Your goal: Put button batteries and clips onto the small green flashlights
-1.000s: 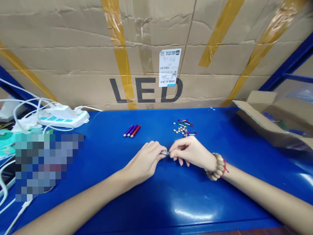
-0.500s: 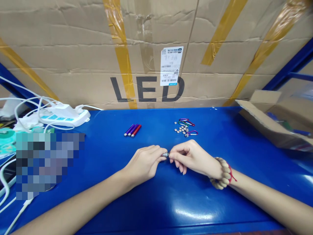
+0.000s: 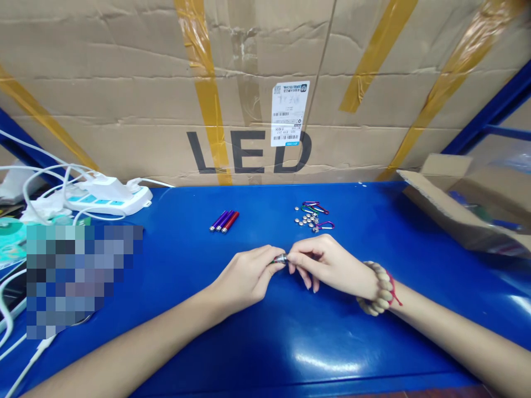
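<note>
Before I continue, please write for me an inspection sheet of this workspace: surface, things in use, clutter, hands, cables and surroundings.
Surface: blue table, glossy, with bright reflections.
Things in use: small metallic part between the hands; three tubes, purple and red, side by side; silver discs beside coloured clips.
Clutter: teal item at far left; a pixelated patch next to it hides what lies there.
Hands: left hand pinches the metallic part; right hand has fingertips at its other end, grip unclear.
Cables: white cables at left, some around a power strip.
Surroundings: large carton marked LED behind; open box at right, with things inside.
</note>
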`<state>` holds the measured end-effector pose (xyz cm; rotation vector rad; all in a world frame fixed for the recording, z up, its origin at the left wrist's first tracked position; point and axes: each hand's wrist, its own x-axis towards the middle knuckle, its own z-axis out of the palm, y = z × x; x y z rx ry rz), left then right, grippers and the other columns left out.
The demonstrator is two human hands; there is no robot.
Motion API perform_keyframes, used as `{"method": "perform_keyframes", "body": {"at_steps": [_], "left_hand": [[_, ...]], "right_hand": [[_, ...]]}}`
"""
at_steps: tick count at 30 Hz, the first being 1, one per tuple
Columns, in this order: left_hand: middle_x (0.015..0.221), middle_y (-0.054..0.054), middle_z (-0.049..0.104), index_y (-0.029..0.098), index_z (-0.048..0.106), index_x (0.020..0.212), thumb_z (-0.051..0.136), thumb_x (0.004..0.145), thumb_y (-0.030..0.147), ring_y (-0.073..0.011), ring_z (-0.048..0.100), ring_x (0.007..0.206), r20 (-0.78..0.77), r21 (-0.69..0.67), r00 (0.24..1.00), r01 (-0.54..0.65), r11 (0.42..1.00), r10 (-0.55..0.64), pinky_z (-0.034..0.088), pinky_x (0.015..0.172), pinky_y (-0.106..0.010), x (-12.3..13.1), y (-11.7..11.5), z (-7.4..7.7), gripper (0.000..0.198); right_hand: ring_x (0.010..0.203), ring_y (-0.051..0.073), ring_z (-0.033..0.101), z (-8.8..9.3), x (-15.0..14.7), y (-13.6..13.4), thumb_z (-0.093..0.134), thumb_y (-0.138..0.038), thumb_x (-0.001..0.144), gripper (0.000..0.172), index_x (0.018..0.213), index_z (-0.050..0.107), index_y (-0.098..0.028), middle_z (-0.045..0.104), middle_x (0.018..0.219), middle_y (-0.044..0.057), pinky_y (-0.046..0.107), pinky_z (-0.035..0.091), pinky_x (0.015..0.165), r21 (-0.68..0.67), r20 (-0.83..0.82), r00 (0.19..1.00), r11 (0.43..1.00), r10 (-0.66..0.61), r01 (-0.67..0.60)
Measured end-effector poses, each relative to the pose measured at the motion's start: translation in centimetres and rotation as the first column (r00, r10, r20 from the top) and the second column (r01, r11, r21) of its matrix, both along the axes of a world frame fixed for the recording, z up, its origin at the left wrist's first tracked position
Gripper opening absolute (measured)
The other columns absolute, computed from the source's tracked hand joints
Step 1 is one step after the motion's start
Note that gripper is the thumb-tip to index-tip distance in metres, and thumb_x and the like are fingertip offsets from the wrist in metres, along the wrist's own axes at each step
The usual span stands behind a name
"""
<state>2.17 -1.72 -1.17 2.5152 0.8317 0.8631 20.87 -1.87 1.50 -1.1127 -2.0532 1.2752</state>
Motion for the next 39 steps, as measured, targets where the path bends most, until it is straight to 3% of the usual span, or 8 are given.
{"method": "perform_keyframes", "body": {"at_steps": [3, 6, 8, 11, 16, 20, 24, 39], "left_hand": [[0.082, -0.002, 0.063, 0.017, 0.055, 0.091, 0.037, 0.090, 0.018, -0.0114, 0.059, 0.075, -0.036, 0.008, 0.999, -0.004, 1.000, 0.005, 0.046, 0.068, -0.020, 0.0, 0.0, -0.1, 0.018], [0.075, -0.002, 0.061, 0.016, 0.055, 0.087, 0.036, 0.090, 0.019, -0.0109, 0.058, 0.066, -0.077, 0.089, 0.997, -0.018, 0.996, 0.025, 0.045, 0.060, -0.020, -0.1, -0.1, -0.3, 0.020], [0.070, -0.001, 0.060, 0.016, 0.055, 0.085, 0.035, 0.090, 0.019, -0.0105, 0.057, 0.060, -0.091, 0.150, 0.995, -0.034, 0.988, 0.048, 0.043, 0.056, -0.019, -0.2, -0.2, -0.5, 0.020], [0.068, -0.001, 0.059, 0.016, 0.054, 0.083, 0.034, 0.089, 0.017, -0.0106, 0.056, 0.058, -0.124, 0.211, 0.989, -0.049, 0.976, 0.076, 0.042, 0.053, -0.020, -0.3, -0.4, -0.7, 0.021], [0.065, -0.001, 0.057, 0.015, 0.054, 0.082, 0.034, 0.089, 0.017, -0.0110, 0.056, 0.055, -0.150, 0.287, 0.983, -0.057, 0.956, 0.103, 0.041, 0.050, -0.020, -0.2, -0.5, -0.9, 0.021], [0.062, -0.001, 0.057, 0.014, 0.055, 0.080, 0.034, 0.089, 0.015, -0.0112, 0.055, 0.052, -0.145, 0.375, 0.983, -0.054, 0.925, 0.116, 0.040, 0.048, -0.021, -0.1, -0.6, -0.8, 0.023], [0.059, 0.000, 0.055, 0.014, 0.055, 0.076, 0.033, 0.088, 0.013, -0.0110, 0.052, 0.049, -0.134, 0.427, 0.983, -0.055, 0.903, 0.123, 0.037, 0.046, -0.022, 0.0, -0.6, -0.7, 0.025], [0.069, -0.001, 0.060, 0.015, 0.057, 0.094, 0.038, 0.090, 0.018, -0.0122, 0.057, 0.062, -0.082, 0.297, 0.989, -0.097, 0.950, 0.127, 0.044, 0.057, -0.022, 0.0, -0.2, -0.7, 0.020]], "right_hand": [[0.044, 0.007, 0.051, -0.1, 0.2, 0.1, 0.035, -0.039, 0.091, 0.037, 0.069, 0.052, -0.015, 0.051, 0.054, -0.002, 0.018, 0.043, 0.045, 0.242, 0.121, 0.991, 0.966, 0.060, -0.088], [0.053, 0.009, 0.049, -0.4, 0.3, -0.2, 0.031, -0.033, 0.093, 0.036, 0.068, 0.051, -0.016, 0.053, 0.061, 0.001, 0.021, 0.040, 0.054, 0.535, 0.294, 0.956, 0.826, 0.017, -0.180], [0.053, 0.010, 0.046, -0.8, 0.1, -0.4, 0.029, -0.030, 0.094, 0.036, 0.068, 0.050, -0.017, 0.051, 0.063, 0.001, 0.022, 0.036, 0.053, 0.615, 0.347, 0.937, 0.765, -0.046, -0.191], [0.051, 0.009, 0.042, -1.4, -0.4, -0.7, 0.029, -0.027, 0.094, 0.035, 0.066, 0.047, -0.017, 0.049, 0.059, 0.000, 0.021, 0.035, 0.052, 0.619, 0.319, 0.946, 0.770, -0.065, -0.156], [0.047, 0.008, 0.043, -1.5, -1.0, -0.9, 0.033, -0.026, 0.091, 0.035, 0.059, 0.045, -0.017, 0.049, 0.054, -0.001, 0.020, 0.035, 0.052, 0.480, 0.184, 0.982, 0.876, -0.050, -0.045], [0.032, 0.006, 0.041, -0.9, -1.1, -1.2, 0.036, -0.038, 0.089, 0.038, 0.057, 0.043, -0.018, 0.041, 0.038, -0.006, 0.018, 0.032, 0.039, 0.074, 0.142, 0.988, 0.996, -0.059, 0.049], [0.025, 0.006, 0.037, -0.8, -1.1, -1.2, 0.043, -0.052, 0.082, 0.041, 0.058, 0.042, -0.018, 0.038, 0.032, -0.008, 0.015, 0.024, 0.030, -0.263, 0.053, 0.997, 0.962, -0.061, 0.073], [0.025, 0.004, 0.034, -1.2, -1.2, -0.6, 0.049, -0.061, 0.074, 0.047, 0.059, 0.043, -0.017, 0.034, 0.032, -0.010, 0.015, 0.025, 0.028, -0.363, -0.142, 0.983, 0.930, -0.114, 0.055]]}}
